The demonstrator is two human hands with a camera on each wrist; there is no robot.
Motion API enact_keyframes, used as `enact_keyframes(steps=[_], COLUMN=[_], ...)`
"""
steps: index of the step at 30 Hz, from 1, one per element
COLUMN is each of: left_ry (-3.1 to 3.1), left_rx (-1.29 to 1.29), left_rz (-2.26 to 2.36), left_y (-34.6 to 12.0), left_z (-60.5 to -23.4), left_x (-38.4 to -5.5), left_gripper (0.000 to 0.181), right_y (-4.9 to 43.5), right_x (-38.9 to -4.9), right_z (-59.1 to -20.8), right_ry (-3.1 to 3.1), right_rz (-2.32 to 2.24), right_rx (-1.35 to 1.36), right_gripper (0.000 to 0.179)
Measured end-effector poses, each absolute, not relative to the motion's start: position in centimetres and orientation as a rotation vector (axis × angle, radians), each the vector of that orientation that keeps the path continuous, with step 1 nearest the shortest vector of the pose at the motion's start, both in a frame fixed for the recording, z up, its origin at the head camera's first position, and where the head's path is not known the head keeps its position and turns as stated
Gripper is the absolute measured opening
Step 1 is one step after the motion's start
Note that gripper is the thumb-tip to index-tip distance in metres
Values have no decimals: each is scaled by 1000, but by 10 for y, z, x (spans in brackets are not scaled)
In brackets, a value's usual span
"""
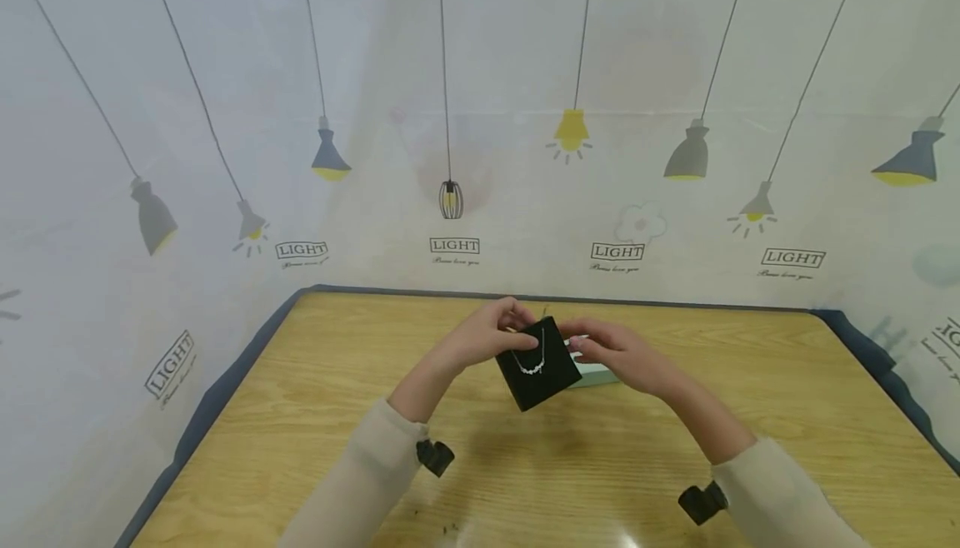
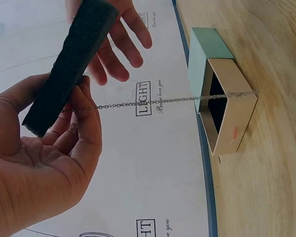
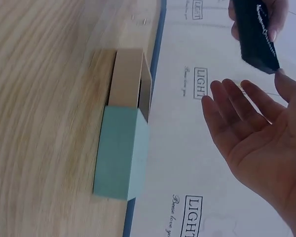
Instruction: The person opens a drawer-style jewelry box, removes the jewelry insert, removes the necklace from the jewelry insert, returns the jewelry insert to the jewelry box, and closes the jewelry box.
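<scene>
My left hand (image 1: 483, 333) pinches a square black foam pad (image 1: 555, 386), thumb on its face and fingers behind. A silver necklace (image 1: 535, 371) curves across the front of the pad. From behind the pad a length of chain (image 2: 118, 105) trails loose in the left wrist view. My right hand (image 1: 626, 356) is at the pad's right side with its fingers extended; in the right wrist view its thumb tip (image 3: 282, 79) meets the pad's corner. Behind them on the table lies a mint-green box (image 3: 119, 153), its beige drawer (image 2: 242, 118) slid partly out, with a dark interior.
The wooden table (image 1: 300, 448) ends at a dark blue border (image 1: 420, 291) along the back. A pale wall sheet (image 1: 525, 198) printed with hanging lamps rises behind and at both sides. Each sleeve carries a small black wrist camera (image 1: 435, 456).
</scene>
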State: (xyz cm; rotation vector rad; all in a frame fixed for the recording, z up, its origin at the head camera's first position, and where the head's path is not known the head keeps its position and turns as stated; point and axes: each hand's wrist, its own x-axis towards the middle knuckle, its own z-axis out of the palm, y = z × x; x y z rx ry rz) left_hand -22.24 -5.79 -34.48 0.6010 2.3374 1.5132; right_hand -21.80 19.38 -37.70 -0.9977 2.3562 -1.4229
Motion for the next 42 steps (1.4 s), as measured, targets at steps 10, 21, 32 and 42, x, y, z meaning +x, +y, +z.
enact_keyframes(steps=[10, 21, 32, 42], left_ry=[2351, 2360, 2324, 2315], left_rx=[606, 608, 668, 654], left_rz=[1478, 1458, 1483, 1507], left_y=[-59, -60, -62, -67], left_z=[-343, -344, -343, -347], left_x=[-222, -223, -219, -220], left_gripper=[30, 30, 28, 31], right_y=[187, 183, 179, 175], right_x=[-207, -196, -190, -186], right_z=[-379, -378, -376, -373], right_ry=[2217, 2323, 2348, 2399], right_rz=[-1574, -1542, -1581, -1587], right_rx=[-968, -843, -715, -697], right_gripper=[38, 43, 35, 26])
